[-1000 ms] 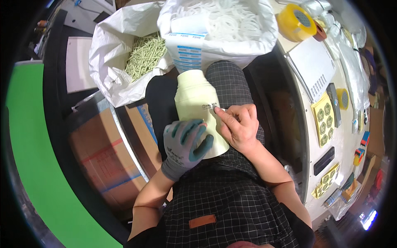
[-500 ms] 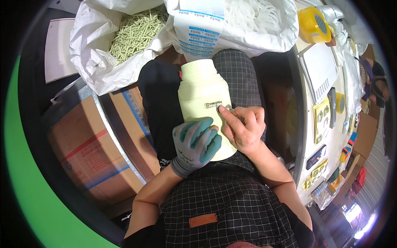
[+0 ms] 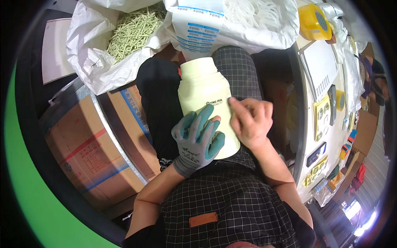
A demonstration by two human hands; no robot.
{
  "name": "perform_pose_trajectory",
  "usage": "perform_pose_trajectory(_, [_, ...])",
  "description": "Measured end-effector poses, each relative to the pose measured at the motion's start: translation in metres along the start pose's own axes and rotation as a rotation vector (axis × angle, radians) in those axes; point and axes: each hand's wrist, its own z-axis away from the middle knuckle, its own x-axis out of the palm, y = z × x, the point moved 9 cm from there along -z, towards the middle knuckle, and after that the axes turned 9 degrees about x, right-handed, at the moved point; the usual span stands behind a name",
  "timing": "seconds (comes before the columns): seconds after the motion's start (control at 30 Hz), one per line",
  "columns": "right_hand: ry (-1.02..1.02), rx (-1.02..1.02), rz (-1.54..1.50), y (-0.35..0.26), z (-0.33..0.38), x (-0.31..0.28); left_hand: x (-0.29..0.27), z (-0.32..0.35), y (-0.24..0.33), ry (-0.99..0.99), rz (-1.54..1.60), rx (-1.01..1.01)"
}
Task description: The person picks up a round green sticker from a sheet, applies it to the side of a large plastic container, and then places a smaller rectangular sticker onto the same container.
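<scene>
A pale yellow plastic jar (image 3: pixel 202 89) with a wide cap lies along my lap, cap pointing away from me. My left hand (image 3: pixel 198 138), in a grey and teal work glove, grips the jar's lower body from the left. My bare right hand (image 3: pixel 250 120) rests on the jar's right side, fingertips pressed against a small printed label. The jar's base is hidden under both hands.
A white sack of pale green sticks (image 3: pixel 128 31) and a white sack of white strips (image 3: pixel 256 16) stand beyond my knees. Cardboard boxes (image 3: pixel 91 144) sit at the left. At the right, a white table (image 3: pixel 326 103) carries yellow tape rolls (image 3: pixel 314 20) and small yellow parts.
The jar and both hands appear larger and lower in the view as my head shifted. My right fingertips stay at the jar's label; the gloved hand keeps its hold.
</scene>
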Motion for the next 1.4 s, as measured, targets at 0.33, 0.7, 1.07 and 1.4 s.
perform_pose_trajectory(0.33, [-0.071, 0.221, -0.356, 0.017, 0.002, 0.015, -0.017, -0.006, 0.000, 0.019, 0.017, 0.084])
perform_pose_trajectory(0.7, [-0.374, 0.651, -1.688, -0.028, 0.034, 0.021, -0.008, -0.108, -0.130, -0.119, 1.014, -0.399])
perform_pose_trajectory(1.07, [0.260, 1.093, -0.912, 0.236, 0.110, -0.124, -0.019, -0.137, -0.107, -0.036, -0.223, 0.035])
perform_pose_trajectory(1.4, [0.227, 1.170, 0.250, 0.384, 0.154, -0.196, 0.153, -0.231, 0.226, -0.336, 0.210, 0.807])
